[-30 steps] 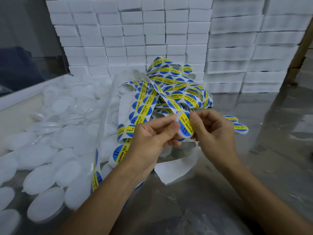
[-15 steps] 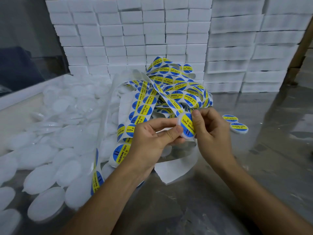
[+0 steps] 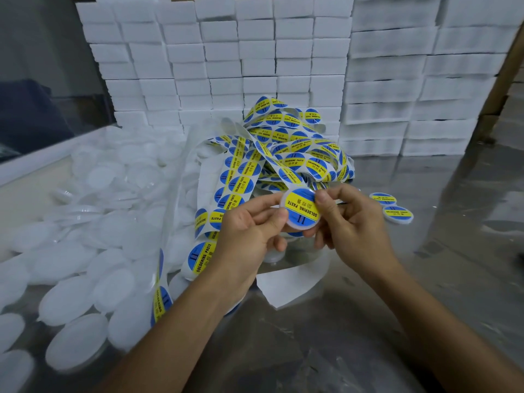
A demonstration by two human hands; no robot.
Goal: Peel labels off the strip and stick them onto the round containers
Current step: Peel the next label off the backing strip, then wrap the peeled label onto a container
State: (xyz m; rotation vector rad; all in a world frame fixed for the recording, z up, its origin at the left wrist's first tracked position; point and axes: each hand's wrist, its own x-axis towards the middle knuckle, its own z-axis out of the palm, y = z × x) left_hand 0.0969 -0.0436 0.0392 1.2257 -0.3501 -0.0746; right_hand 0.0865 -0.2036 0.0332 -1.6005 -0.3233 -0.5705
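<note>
Between both hands sits a small round white container (image 3: 300, 210) with a blue and yellow "soldering paste" label on its face, turned toward me. My left hand (image 3: 249, 236) grips its left rim with thumb and fingers. My right hand (image 3: 348, 222) pinches its right rim, thumb on the label's edge. Behind them a tangled label strip (image 3: 283, 154) lies heaped on the table, one length trailing down to the left (image 3: 198, 256). Two labelled containers (image 3: 392, 207) lie to the right.
Several unlabelled white round containers (image 3: 85, 251) cover the table's left side. Stacks of white boxes (image 3: 241, 61) form a wall at the back. A bare strip of white backing paper (image 3: 292, 285) lies under my hands. The shiny metal table (image 3: 425, 279) extends right.
The container has turned from edge-on to face me, with the label now flat on its top. My hands shifted slightly right and up.
</note>
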